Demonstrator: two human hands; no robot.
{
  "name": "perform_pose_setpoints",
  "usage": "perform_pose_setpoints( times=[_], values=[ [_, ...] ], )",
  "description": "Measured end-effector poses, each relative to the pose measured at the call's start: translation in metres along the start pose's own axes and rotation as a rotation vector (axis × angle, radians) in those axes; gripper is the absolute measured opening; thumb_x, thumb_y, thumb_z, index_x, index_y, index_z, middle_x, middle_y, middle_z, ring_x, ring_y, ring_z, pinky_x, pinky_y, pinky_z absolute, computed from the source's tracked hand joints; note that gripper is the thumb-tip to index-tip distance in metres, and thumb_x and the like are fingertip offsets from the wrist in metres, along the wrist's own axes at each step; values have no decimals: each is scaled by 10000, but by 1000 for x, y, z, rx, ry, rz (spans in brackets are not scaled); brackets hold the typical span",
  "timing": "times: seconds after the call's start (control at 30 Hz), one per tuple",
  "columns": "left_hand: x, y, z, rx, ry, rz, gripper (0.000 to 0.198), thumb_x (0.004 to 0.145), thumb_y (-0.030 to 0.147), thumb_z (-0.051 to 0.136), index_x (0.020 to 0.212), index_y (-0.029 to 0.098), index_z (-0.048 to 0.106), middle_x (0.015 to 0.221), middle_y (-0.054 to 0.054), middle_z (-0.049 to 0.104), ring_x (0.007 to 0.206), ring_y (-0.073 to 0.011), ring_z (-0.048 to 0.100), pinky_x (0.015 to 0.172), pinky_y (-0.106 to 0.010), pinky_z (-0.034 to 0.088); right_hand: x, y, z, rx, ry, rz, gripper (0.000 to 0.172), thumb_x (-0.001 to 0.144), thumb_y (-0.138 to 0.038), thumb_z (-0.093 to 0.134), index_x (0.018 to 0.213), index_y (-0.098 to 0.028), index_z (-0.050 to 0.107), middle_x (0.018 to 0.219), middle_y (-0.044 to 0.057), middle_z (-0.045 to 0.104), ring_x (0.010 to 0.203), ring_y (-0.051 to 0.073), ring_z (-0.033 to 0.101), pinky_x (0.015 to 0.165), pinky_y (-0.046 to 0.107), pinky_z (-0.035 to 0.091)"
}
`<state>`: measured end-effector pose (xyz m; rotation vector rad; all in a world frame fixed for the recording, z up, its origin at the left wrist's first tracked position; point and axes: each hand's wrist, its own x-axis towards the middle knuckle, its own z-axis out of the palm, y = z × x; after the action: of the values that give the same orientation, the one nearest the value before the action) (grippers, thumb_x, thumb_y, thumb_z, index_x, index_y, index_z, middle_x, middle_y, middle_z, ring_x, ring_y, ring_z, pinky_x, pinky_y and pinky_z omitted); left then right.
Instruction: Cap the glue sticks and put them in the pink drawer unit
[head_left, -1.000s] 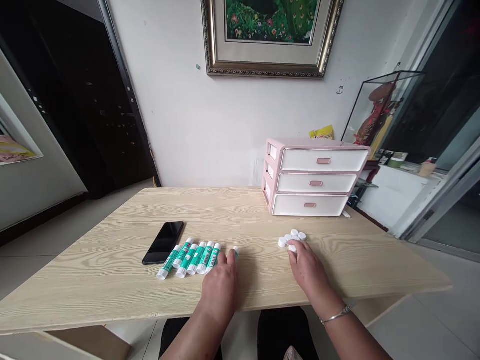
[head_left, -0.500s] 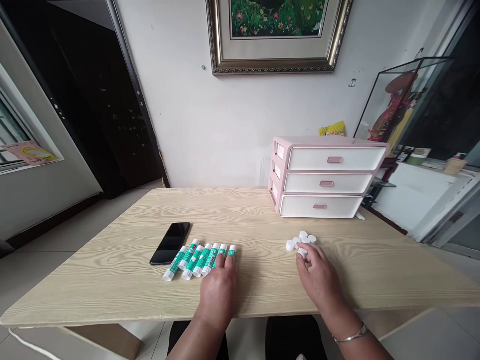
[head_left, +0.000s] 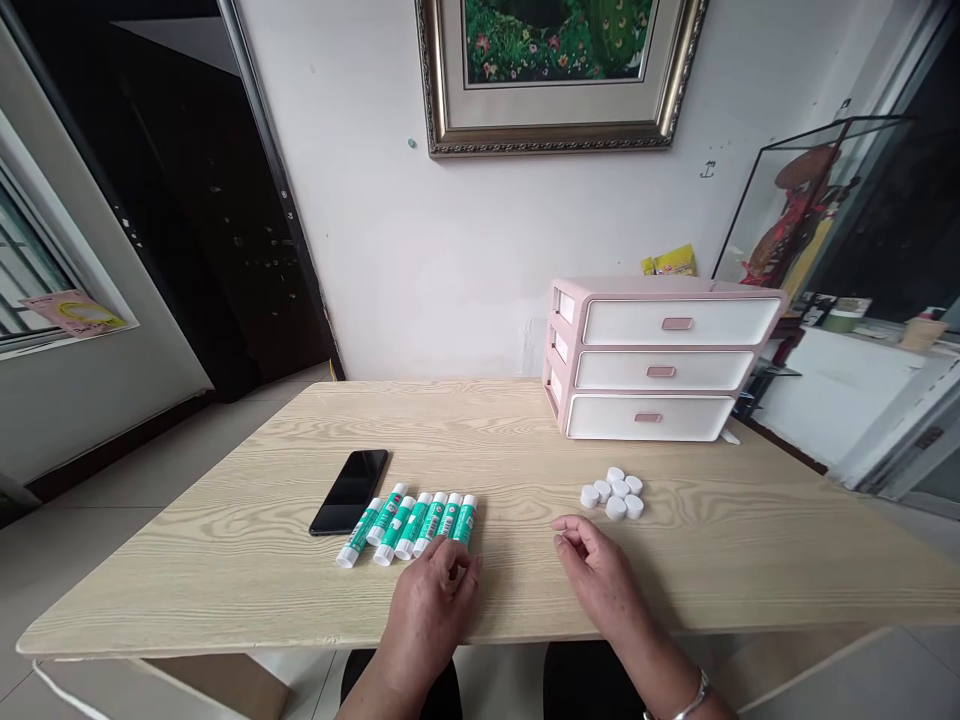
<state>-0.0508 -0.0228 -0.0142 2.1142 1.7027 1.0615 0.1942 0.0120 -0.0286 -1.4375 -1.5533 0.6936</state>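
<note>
Several green-and-white glue sticks (head_left: 405,522) lie side by side in a slanted row on the left part of the table. My left hand (head_left: 431,595) is at the near end of the rightmost ones, its fingers curled in and nothing visible in them. To the right, several short white caps (head_left: 616,489) form a loose cluster. My right hand (head_left: 600,575) rests in front and left of these caps, apart from them. Its thumb and index finger are bent with a gap between, and no object shows there.
A black phone (head_left: 349,492) lies behind the leftmost glue sticks. At the back right of the wooden table (head_left: 420,425) stands a pink-and-white drawer unit (head_left: 664,370) with a yellow packet (head_left: 670,261) behind its top. The wall rises at the table's far edge.
My left hand has drawn back from the rightmost glue stick toward me, its fingers curling. My right hand has left the caps and moved left and nearer.
</note>
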Motion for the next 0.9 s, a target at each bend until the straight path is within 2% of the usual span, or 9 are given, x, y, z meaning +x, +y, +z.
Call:
perform_pose_setpoints(
  times=[0.1,0.27,0.37,0.5,0.7,0.8,0.9],
  values=[
    [0,-1,-2,-110,-26,-32,347,993,408,499,721,207,575,722,-8,608,651,-145,558,626,-256,397,-1,0,0,-49,-11,-10,297,915,-434,535,1027,-223,712,799,12,734,660,193,638,640,305,460],
    [0,-9,0,-309,16,-102,342,950,434,574,706,194,586,682,0,607,651,-143,528,622,-243,384,-3,3,3,-125,11,-67,292,919,-431,517,1008,-234,714,791,16,735,678,203,652,643,308,449],
    [-1,-10,0,-327,16,-119,343,942,432,590,699,190,584,675,5,599,639,-135,503,607,-237,364,-4,5,5,-173,6,-105,290,928,-431,499,992,-240,707,833,33,747,743,218,678,685,319,464],
    [-2,-7,-3,-349,-5,-137,370,936,458,589,680,192,569,673,3,587,637,-135,485,603,-239,356,-5,7,3,-171,-33,-81,280,938,-439,498,980,-254,704,852,33,751,762,225,688,692,324,477],
    [4,-5,-10,-520,-90,-252,480,868,641,594,676,203,555,656,6,553,635,-144,474,600,-254,368,-7,-11,4,49,-32,30,256,871,-453,598,910,-236,730,798,32,741,691,210,651,634,303,483],
    [13,-2,-18,-676,-128,-314,499,829,678,635,676,213,535,649,19,518,639,-138,459,616,-267,384,-4,-32,9,260,-122,115,255,817,-444,642,884,-207,709,750,22,696,658,180,598,597,274,463],
    [26,6,-31,-984,-183,-348,488,804,637,713,676,216,501,592,61,430,522,-82,338,508,-234,313,8,-59,13,506,-288,200,283,768,-463,698,841,-193,664,678,-7,616,631,147,540,587,249,423]
  ],
)
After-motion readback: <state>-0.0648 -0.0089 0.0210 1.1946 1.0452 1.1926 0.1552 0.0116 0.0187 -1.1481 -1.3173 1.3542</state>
